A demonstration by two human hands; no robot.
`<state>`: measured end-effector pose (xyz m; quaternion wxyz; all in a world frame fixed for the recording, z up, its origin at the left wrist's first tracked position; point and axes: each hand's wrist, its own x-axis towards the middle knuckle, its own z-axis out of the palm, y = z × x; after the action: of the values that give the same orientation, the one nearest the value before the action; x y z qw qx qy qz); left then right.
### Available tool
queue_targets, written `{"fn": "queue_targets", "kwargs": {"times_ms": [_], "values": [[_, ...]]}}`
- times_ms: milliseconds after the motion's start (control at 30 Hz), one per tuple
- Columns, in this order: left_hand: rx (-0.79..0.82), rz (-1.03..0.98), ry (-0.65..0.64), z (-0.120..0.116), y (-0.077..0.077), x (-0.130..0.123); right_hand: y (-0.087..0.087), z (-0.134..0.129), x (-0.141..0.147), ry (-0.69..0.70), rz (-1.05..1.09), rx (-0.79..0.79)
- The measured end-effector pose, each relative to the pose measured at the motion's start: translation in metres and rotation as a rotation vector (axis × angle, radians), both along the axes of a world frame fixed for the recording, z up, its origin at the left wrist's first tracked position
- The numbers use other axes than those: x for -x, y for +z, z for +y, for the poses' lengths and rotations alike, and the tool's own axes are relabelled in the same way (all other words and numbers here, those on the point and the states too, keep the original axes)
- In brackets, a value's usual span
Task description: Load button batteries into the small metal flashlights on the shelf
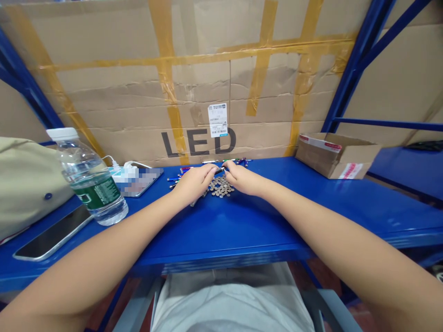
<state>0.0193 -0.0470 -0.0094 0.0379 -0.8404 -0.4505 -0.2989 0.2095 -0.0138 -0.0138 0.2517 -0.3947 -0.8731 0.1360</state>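
Observation:
My left hand and my right hand meet over the blue shelf, their fingers curled in towards each other. Between the fingertips is a small dark pen with a shiny part, pinched from both sides; much of it is hidden. Right below lies a loose pile of small silvery coins. Several pens with blue, red and black bodies stick out beyond my left hand, partly covered by it. Behind my right hand lie more pens, near the cardboard.
On the left stand a water bottle, a phone, a beige bag and a white charger with a cable by a flat tablet-like device. An open cardboard box sits back right. Taped cardboard walls the back.

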Motion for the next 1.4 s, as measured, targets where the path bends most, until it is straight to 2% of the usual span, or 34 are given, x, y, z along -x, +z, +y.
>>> {"fn": "queue_targets", "kwargs": {"times_ms": [233,400,533,700,767,900,1033,1100,1233,1300,1333,1400], "values": [[-0.01,0.134,0.088,-0.005,0.001,-0.007,0.0,-0.007,0.009,-0.13,0.001,-0.063],[0.027,0.088,0.119,-0.008,0.003,-0.008,-0.003,-0.011,0.014,-0.196,0.023,-0.138],[0.06,-0.013,0.065,-0.007,0.006,-0.007,-0.003,-0.008,0.015,-0.198,0.038,-0.191],[0.079,-0.003,0.015,-0.004,0.005,-0.005,0.001,0.014,-0.003,-0.229,0.259,-0.246],[0.071,-0.012,0.031,-0.001,0.004,-0.003,0.004,0.024,-0.019,-0.241,0.165,-0.22],[0.052,0.015,0.091,0.006,0.001,0.005,0.005,0.036,-0.045,-0.208,-0.154,0.011],[0.031,0.034,0.101,0.009,0.0,0.009,0.003,0.038,-0.048,-0.168,-0.214,0.093],[0.021,0.038,0.093,0.01,0.0,0.009,0.002,0.037,-0.048,-0.217,-0.24,0.087],[0.036,0.029,0.074,0.01,0.001,0.008,0.007,0.033,-0.048,-0.444,-0.238,-0.004],[0.019,0.009,0.023,0.01,0.002,0.008,0.01,0.028,-0.045,-0.396,-0.122,-0.059],[-0.004,0.005,-0.011,0.01,0.001,0.008,0.011,0.025,-0.041,-0.308,-0.047,-0.055],[-0.062,0.013,-0.067,0.012,0.0,0.008,0.01,0.019,-0.032,-0.142,0.119,0.092]]}}
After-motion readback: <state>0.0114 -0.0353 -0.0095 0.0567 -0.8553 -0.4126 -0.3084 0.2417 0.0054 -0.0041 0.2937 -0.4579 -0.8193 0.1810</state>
